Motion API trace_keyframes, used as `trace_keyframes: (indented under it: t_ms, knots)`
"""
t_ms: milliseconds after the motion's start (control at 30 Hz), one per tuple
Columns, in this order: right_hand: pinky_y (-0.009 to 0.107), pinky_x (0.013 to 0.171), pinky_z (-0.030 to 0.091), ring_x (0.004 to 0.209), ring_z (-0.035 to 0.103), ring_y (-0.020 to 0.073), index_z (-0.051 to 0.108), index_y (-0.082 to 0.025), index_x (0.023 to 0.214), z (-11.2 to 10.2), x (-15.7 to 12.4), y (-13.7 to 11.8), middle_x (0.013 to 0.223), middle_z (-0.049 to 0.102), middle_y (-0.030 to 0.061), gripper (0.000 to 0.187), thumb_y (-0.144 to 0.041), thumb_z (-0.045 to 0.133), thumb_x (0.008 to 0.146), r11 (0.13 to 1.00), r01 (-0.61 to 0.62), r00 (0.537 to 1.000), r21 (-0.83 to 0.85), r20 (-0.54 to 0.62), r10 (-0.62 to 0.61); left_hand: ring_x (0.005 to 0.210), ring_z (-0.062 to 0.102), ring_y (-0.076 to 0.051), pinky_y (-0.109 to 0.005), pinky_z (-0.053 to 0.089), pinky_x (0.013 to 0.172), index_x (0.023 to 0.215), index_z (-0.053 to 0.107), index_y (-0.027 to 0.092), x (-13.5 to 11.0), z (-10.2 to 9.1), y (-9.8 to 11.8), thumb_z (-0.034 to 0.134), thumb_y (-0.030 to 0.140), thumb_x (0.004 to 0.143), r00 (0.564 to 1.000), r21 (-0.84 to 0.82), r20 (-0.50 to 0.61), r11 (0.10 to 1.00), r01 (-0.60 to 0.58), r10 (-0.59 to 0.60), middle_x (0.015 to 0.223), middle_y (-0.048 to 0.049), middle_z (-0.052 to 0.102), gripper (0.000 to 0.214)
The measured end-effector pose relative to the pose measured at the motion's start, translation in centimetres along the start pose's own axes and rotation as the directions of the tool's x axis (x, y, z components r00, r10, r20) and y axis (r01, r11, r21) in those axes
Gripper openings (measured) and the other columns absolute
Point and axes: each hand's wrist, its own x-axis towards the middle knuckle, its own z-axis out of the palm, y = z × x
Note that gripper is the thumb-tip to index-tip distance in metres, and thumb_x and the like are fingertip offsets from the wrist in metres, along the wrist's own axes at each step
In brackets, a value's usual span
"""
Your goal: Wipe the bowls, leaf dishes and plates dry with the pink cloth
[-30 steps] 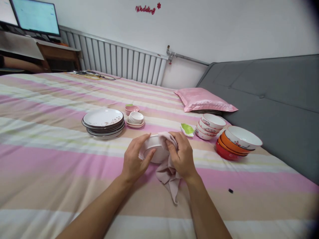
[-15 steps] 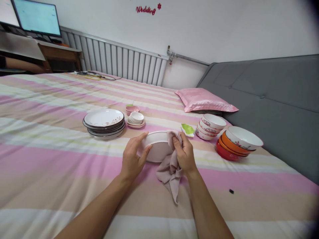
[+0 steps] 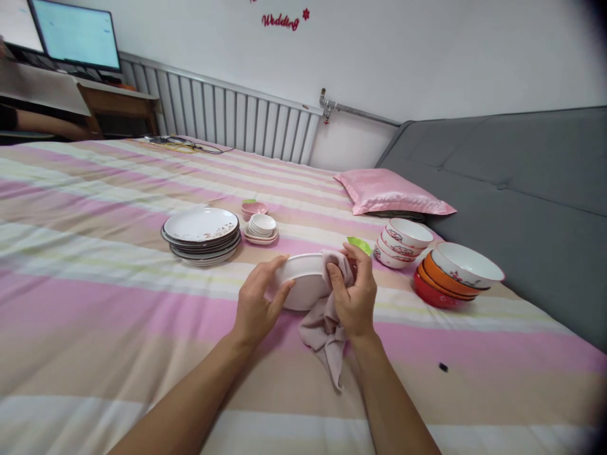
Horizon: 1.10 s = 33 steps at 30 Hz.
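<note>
My left hand [image 3: 258, 308] grips the left rim of a white plate [image 3: 303, 281], which is tilted with its underside towards me above the striped bedsheet. My right hand [image 3: 355, 297] is closed on a pinkish-beige cloth [image 3: 326, 325] and presses it against the plate's right edge. The cloth's loose end hangs down below that hand. Part of the plate is hidden behind the cloth and my fingers.
A stack of white plates [image 3: 202, 235] lies to the left, with small saucers [image 3: 261, 227] and a pink dish [image 3: 255, 208] behind. A green dish [image 3: 359, 243], patterned white bowls [image 3: 402, 241] and orange-red bowls [image 3: 453, 275] sit right. A pink pillow [image 3: 391, 191] and grey headboard [image 3: 521, 189] lie beyond.
The plate has tipped flatter, so its rim now faces away. My right hand with the cloth has slid from the plate's top to its right edge.
</note>
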Motion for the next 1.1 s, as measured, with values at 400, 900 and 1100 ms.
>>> trace_keyframes:
  t_ms: [400,900,1100]
  knots:
    - [0.038,0.088,0.037,0.102,0.054,0.0220,0.053,-0.022,0.118,-0.2,0.0,-1.7,0.111,0.061,0.0077,0.031,-0.036,0.048,0.092,0.923,0.323,0.931,-0.209,0.247,-0.270,0.097,0.061,-0.018,-0.027,0.049,0.083,0.118,0.050,0.021,-0.3,0.0,0.4,0.064,0.020,0.080,0.999,0.004,0.016,1.000,-0.030,0.030,0.106,-0.0060,0.064,0.040]
    - [0.038,0.091,0.035,0.104,0.050,0.0210,0.052,-0.025,0.126,0.0,-0.1,-1.4,0.113,0.057,0.0071,0.034,-0.029,0.038,0.095,0.931,0.268,0.940,-0.247,0.279,-0.197,0.101,0.061,-0.018,-0.029,0.049,0.086,0.119,0.049,0.021,-0.4,0.2,0.2,0.061,0.023,0.082,0.999,0.005,0.052,1.000,0.003,-0.003,0.111,-0.0063,0.065,0.039]
    - [0.040,0.095,0.037,0.110,0.049,0.0202,0.046,-0.025,0.131,0.0,-0.1,-0.4,0.117,0.056,0.0072,0.037,-0.027,0.035,0.096,0.979,0.138,0.966,-0.152,0.240,-0.099,0.103,0.061,-0.019,-0.032,0.049,0.089,0.119,0.050,0.021,-0.3,0.3,0.2,0.060,0.025,0.083,0.999,0.024,0.037,0.999,0.032,-0.033,0.112,-0.0071,0.065,0.037]
